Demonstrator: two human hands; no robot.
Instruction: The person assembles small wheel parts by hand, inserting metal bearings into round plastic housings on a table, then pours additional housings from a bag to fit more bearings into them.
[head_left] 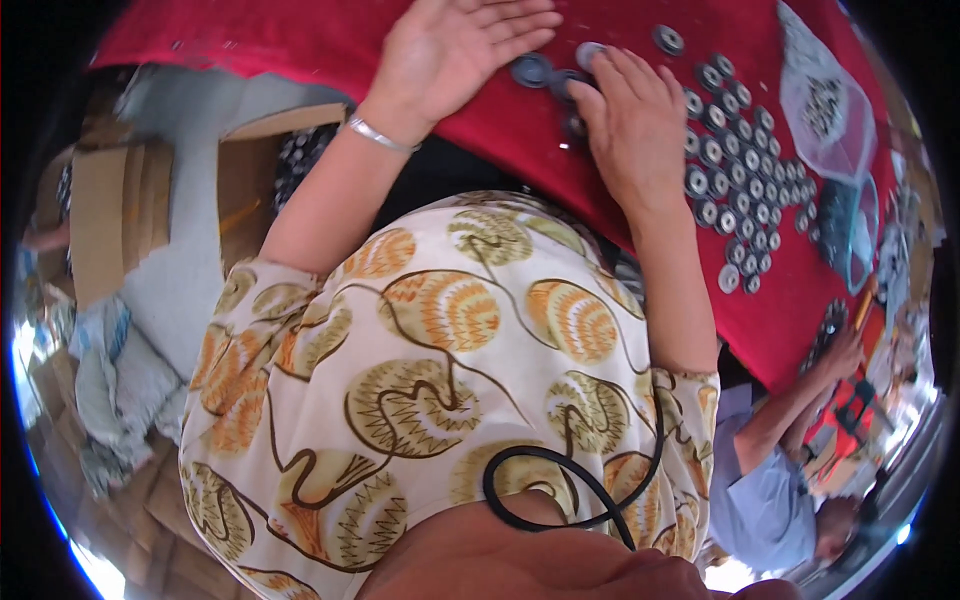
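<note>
My left hand [445,55] is turned palm up over the red cloth [520,110], fingers stretched out, nothing in it. My right hand [635,125] lies palm down, its fingers extended and its thumb apart. Near its fingertips and thumb are a pale disc [589,54] and dark round pieces. Another grey disc [531,69] sits between my hands. Right of my right hand, many small dark wheel-like pieces with pale centres [738,170] stand in rows. A single one [668,40] lies farther off. What is under my right palm is hidden.
A clear bag [825,105] with small metal parts and a teal-rimmed container [862,235] lie at the right. Cardboard boxes [240,190] with dark pieces stand at the left, below the table edge. At lower right, another person [770,480] sits with an arm at the table.
</note>
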